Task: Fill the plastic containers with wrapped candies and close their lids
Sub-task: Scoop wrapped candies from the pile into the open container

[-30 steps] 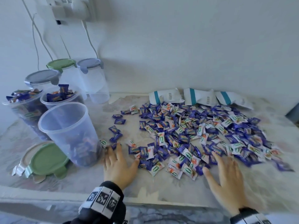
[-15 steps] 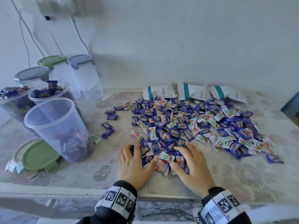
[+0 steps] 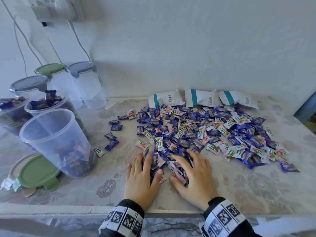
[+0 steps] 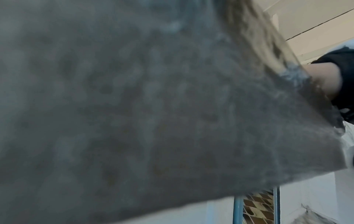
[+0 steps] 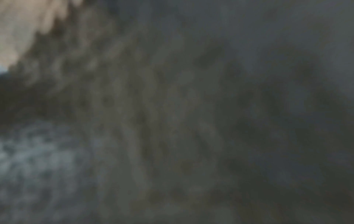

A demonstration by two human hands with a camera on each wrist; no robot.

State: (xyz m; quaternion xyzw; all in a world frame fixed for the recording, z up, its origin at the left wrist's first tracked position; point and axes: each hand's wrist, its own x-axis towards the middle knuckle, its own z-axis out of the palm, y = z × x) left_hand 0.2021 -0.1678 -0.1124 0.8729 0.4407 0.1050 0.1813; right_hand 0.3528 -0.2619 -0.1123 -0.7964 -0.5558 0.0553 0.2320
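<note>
The small blue and white foil-wrapped candies (image 3: 196, 132), heaped mid-surface, look light and slippery, best scooped from both sides. Left hand (image 3: 142, 178) and right hand (image 3: 193, 177) lie spread-fingered over the near edge, seemingly gathering, gripping nothing.

A blurred grey surface (image 4: 143, 106), mottled with darker and paler patches, fills nearly the whole left wrist view, too close to show any detail. Its edge runs diagonally from the top centre down to the right. Past that edge, at the right, a bare forearm (image 4: 323, 78) shows with a black sleeve (image 4: 344, 60) above it. Behind these stands a cream wall (image 4: 310, 19) crossed by a thin dark line. Under the lower edge of the surface two blue metal bars (image 4: 275, 204) stand upright, with a brown patterned panel (image 4: 256, 207) between them, against a pale wall (image 4: 310, 197). The left grip itself cannot be made out here.
</note>
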